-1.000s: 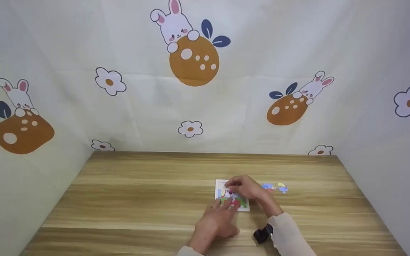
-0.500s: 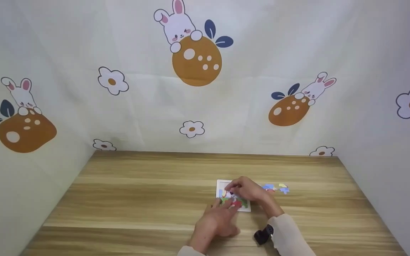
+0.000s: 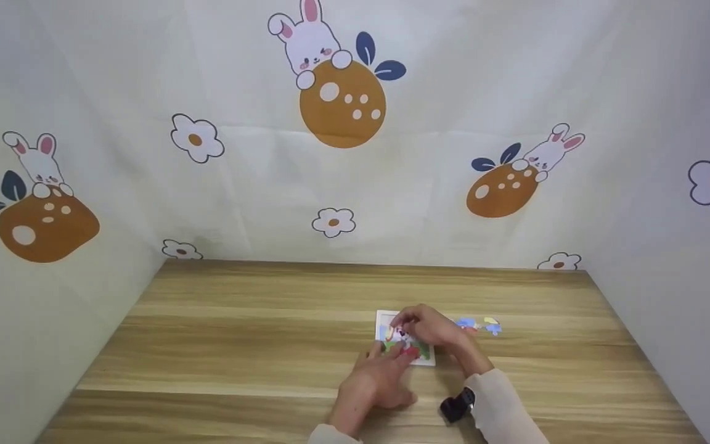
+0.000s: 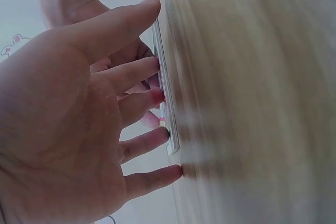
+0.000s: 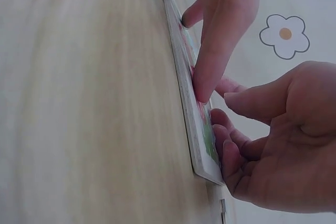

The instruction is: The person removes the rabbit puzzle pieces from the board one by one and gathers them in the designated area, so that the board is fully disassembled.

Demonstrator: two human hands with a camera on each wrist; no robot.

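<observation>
A small jigsaw puzzle in a white-rimmed tray (image 3: 431,354) lies on the table, with green and red picture pieces in its nearer part. Straight fingers of my left hand (image 3: 375,379) press on its near side; in the left wrist view the little finger reaches the table beside the tray. Over the tray's far part, my right hand (image 3: 427,325) has its fingers curled, thumb and index at a puzzle piece (image 3: 402,335) with a white character on it. The right wrist view shows the curled fingers (image 5: 231,153) against the puzzle; the grip itself is mostly hidden.
Loose blue, red and yellow puzzle pieces (image 3: 492,325) lie right of the tray, partly behind the right wrist. A black wrist device (image 3: 457,406) sits at the right sleeve. A patterned cloth (image 3: 256,185) borders the wooden table (image 3: 238,345) behind and at both sides.
Both hands stay at the puzzle almost unmoved, the right fingers shifting only slightly over its far part. The whole view has drifted a little.
</observation>
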